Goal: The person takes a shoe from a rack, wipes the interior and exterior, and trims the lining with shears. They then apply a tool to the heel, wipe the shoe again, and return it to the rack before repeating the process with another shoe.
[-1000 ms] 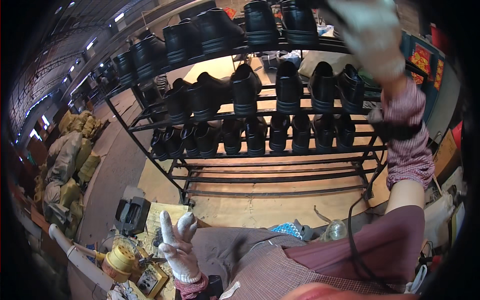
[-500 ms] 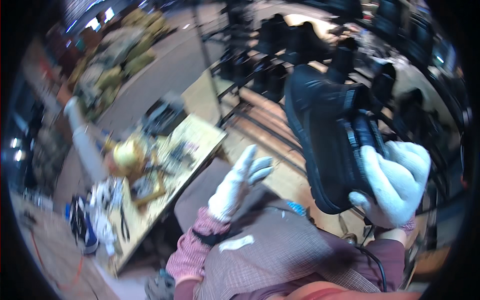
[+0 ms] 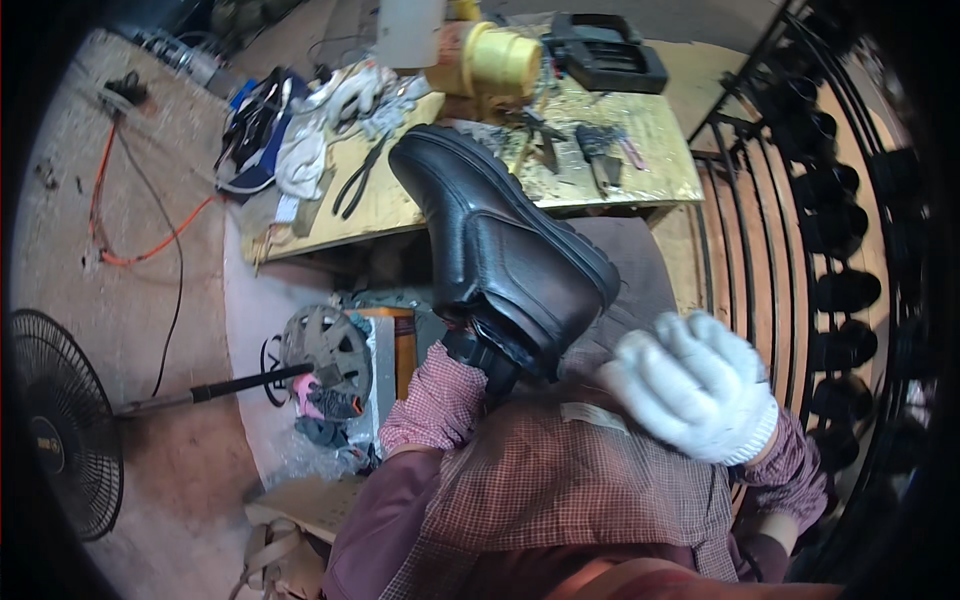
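Observation:
A black leather shoe [image 3: 510, 240] with a thick ridged sole is held in front of me, toe pointing up and left. Its opening faces down toward my left sleeve cuff [image 3: 435, 402], which has a dark band at the wrist. My left hand supports the shoe; its fingers are hidden in or behind the opening. To the right of the shoe's heel, in a white knit glove, is my right hand [image 3: 690, 388]. Its fingers are loosely bent and slightly blurred, with nothing seen in them, and it is apart from the shoe.
Beyond the shoe stands a worktable [image 3: 660, 125] with pliers [image 3: 358, 182], a yellow container [image 3: 500, 62], a black tray [image 3: 610, 55] and white gloves [image 3: 300, 155]. A metal rack [image 3: 745, 230] of black shoes runs along the right. At left is a fan [image 3: 60, 425].
The shoe has passed from my right hand to my left and has turned. My right hand has let go. The view has swung left, toward the worktable and fan.

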Demonstrator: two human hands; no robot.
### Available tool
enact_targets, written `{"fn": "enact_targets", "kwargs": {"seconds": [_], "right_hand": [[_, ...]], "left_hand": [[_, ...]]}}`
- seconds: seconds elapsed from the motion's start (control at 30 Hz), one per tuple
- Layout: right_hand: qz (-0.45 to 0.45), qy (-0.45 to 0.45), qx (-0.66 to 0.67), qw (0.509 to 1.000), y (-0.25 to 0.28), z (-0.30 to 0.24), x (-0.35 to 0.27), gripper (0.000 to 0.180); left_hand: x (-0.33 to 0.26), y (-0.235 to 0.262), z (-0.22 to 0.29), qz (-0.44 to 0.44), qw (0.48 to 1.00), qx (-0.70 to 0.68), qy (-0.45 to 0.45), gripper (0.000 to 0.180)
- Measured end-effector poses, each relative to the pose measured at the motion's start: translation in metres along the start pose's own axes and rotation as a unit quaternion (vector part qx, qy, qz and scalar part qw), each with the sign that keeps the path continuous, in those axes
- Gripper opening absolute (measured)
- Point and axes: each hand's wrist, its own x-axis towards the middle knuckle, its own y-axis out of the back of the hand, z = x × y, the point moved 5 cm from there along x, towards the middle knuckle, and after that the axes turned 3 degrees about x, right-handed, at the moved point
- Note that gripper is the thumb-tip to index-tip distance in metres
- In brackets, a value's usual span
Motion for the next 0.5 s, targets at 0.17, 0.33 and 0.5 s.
{"fn": "enact_targets", "kwargs": {"seconds": [0.17, 0.33, 0.5], "right_hand": [[-0.108, -0.137, 0.076, 0.982, -0.030, 0.036, -0.024, 0.055], [-0.133, -0.261, 0.091, 0.952, -0.061, 0.049, -0.070, 0.062], [-0.169, -0.292, 0.120, 0.934, -0.081, 0.065, -0.081, 0.059]], "left_hand": [[0.037, 0.025, 0.056, 0.034, 0.996, 0.020, -0.085, 0.082], [0.083, 0.026, 0.104, 0.051, 0.988, 0.029, -0.140, 0.082], [0.114, 0.022, 0.134, 0.059, 0.983, 0.037, -0.172, 0.082]]}}
